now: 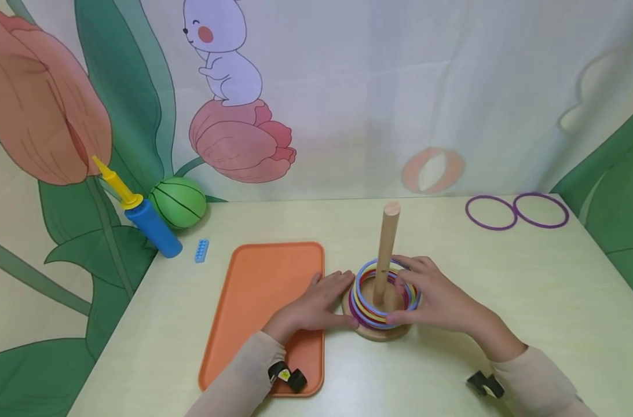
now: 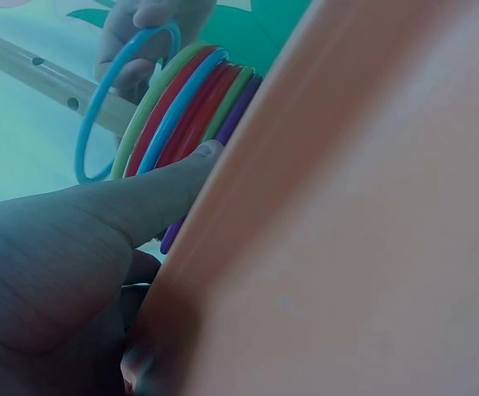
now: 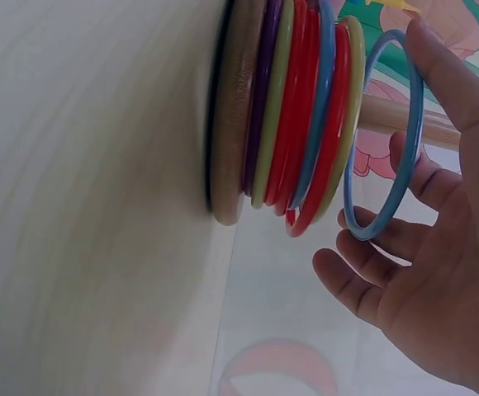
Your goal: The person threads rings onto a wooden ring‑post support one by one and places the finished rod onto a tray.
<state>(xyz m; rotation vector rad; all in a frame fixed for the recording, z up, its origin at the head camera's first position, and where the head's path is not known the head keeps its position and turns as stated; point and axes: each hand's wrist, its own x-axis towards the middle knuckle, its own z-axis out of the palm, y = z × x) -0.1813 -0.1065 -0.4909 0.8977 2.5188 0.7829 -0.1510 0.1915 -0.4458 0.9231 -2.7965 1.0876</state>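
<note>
A wooden peg (image 1: pixel 388 243) stands upright on a round wooden base (image 1: pixel 381 336). Around its lower part lies a stack of colored rings (image 3: pixel 286 124) in purple, yellow-green, red and blue. My right hand (image 1: pixel 441 298) holds a light blue ring (image 3: pixel 415 124) between thumb and fingers; it encircles the peg, tilted and slightly apart from the stack in the right wrist view. My left hand (image 1: pixel 316 304) lies at the left of the base with its fingers extended. Its thumb (image 2: pixel 173 177) reaches to the lower rings, though actual contact is unclear.
An orange tray (image 1: pixel 264 289) lies under the left forearm, left of the base. Two purple rings (image 1: pixel 490 227) lie at the back right. Towards the back left are a blue-yellow pump (image 1: pixel 154 229), a green ball (image 1: pixel 178 202) and a light blue toy brick (image 1: pixel 201 251).
</note>
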